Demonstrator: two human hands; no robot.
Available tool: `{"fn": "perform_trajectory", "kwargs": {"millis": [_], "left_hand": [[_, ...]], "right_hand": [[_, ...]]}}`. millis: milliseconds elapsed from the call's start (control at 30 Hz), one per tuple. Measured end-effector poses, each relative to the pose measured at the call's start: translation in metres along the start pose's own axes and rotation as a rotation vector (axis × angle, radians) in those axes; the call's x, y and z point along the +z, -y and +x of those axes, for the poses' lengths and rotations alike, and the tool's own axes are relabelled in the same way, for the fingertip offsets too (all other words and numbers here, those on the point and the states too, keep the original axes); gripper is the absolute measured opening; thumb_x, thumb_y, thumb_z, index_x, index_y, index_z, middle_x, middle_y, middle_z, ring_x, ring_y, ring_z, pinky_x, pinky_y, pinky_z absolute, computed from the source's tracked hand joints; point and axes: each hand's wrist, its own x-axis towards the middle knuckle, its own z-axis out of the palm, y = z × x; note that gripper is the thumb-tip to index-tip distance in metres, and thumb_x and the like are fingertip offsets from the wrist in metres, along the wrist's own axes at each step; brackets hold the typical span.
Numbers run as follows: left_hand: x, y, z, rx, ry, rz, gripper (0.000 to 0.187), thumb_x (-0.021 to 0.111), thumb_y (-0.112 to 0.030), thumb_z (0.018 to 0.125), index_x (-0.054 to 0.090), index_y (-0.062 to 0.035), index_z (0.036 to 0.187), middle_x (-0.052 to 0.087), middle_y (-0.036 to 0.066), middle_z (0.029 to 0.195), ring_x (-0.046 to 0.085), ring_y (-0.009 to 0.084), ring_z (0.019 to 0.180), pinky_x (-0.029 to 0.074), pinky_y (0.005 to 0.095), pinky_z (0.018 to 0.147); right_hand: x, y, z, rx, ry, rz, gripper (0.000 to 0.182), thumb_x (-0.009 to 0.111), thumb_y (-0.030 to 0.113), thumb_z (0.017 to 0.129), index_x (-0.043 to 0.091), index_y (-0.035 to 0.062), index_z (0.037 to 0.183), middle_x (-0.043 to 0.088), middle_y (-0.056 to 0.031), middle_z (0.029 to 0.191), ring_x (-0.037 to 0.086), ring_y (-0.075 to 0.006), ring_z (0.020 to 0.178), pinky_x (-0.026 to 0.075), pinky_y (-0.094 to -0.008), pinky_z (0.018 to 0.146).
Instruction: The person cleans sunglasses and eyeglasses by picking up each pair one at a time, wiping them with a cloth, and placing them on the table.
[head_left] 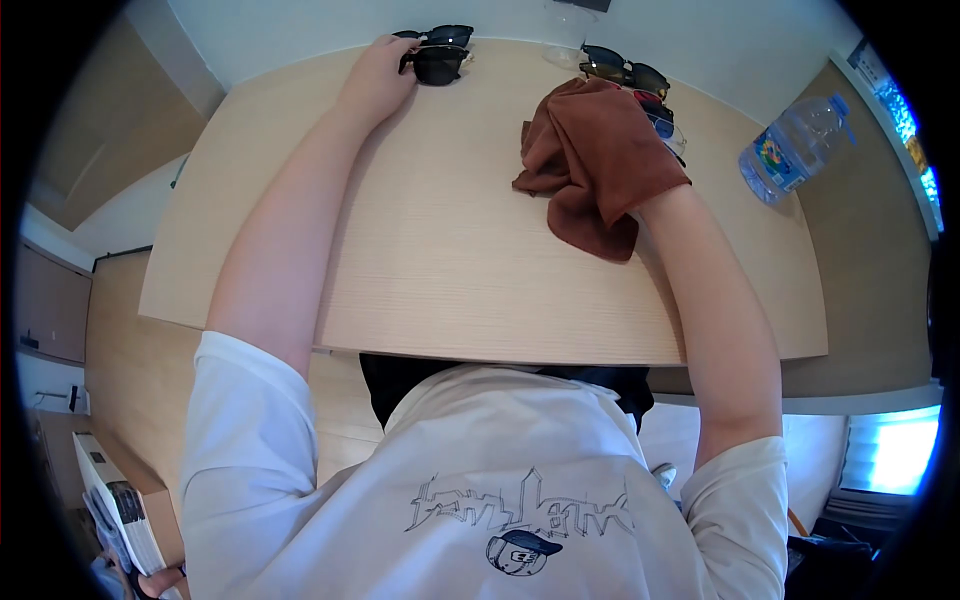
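Observation:
My left hand is at the far left of the table, its fingers closed at the left end of a pair of dark sunglasses. Just behind these lies a second dark pair. A brown cloth drapes over my right hand and hides its fingers, so its grip does not show. Beyond the cloth lie brown-tinted sunglasses. More eyewear, with reddish and bluish lenses, shows partly at the cloth's right edge.
A large clear plastic bottle with a blue cap stands on the right side of the light wooden table. A wall runs along the back edge, with a transparent object near it. A panel borders the right.

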Motion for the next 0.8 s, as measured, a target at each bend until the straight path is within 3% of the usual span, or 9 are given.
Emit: {"fn": "perform_trajectory", "kwargs": {"millis": [200,333,600,700,800], "left_hand": [[-0.012,0.000,-0.006,-0.074,0.027,-0.045,0.041,0.069,-0.008,0.088,0.065,-0.0077,0.129,0.067,0.010,0.120,0.065,0.0244,0.092,0.053,0.0348,0.085],[-0.010,-0.005,-0.002,-0.081,0.062,-0.023,0.041,0.070,-0.010,0.089,0.064,-0.0079,0.129,0.068,0.010,0.120,0.065,0.0249,0.092,0.053,0.0355,0.085],[-0.007,-0.011,-0.002,0.012,0.026,-0.023,0.042,0.069,-0.013,0.089,0.063,-0.0084,0.131,0.067,0.013,0.121,0.065,0.0303,0.108,0.052,0.0375,0.094],[-0.009,-0.012,-0.003,-0.056,0.062,-0.060,0.043,0.069,-0.014,0.088,0.063,-0.0091,0.131,0.066,0.014,0.123,0.064,0.0315,0.113,0.051,0.0389,0.097],[-0.014,-0.016,-0.004,-0.015,0.028,-0.073,0.043,0.068,-0.013,0.087,0.063,-0.0086,0.130,0.065,0.014,0.125,0.063,0.0318,0.114,0.051,0.0389,0.098]], "right_hand": [[-0.001,0.006,0.003,0.006,-0.002,-0.041,0.008,0.075,0.007,0.067,0.072,0.0068,0.075,0.073,-0.0065,0.078,0.071,-0.0201,0.074,0.056,-0.0278,0.068],[-0.001,0.006,0.003,0.000,-0.007,-0.049,0.007,0.075,0.007,0.068,0.071,0.0058,0.074,0.073,-0.0068,0.079,0.071,-0.0214,0.075,0.056,-0.0278,0.070],[0.003,0.002,0.001,-0.003,-0.024,-0.017,0.004,0.072,0.005,0.071,0.069,0.0026,0.073,0.072,-0.0089,0.078,0.069,-0.0221,0.073,0.055,-0.0281,0.070],[0.012,-0.004,0.000,0.084,-0.069,0.273,0.005,0.070,0.004,0.072,0.067,0.0006,0.072,0.071,-0.0096,0.078,0.069,-0.0218,0.072,0.054,-0.0287,0.069],[0.004,0.006,0.001,0.006,-0.055,0.039,0.006,0.070,0.003,0.074,0.065,-0.0010,0.072,0.070,-0.0103,0.078,0.068,-0.0212,0.073,0.054,-0.0290,0.068]]}}
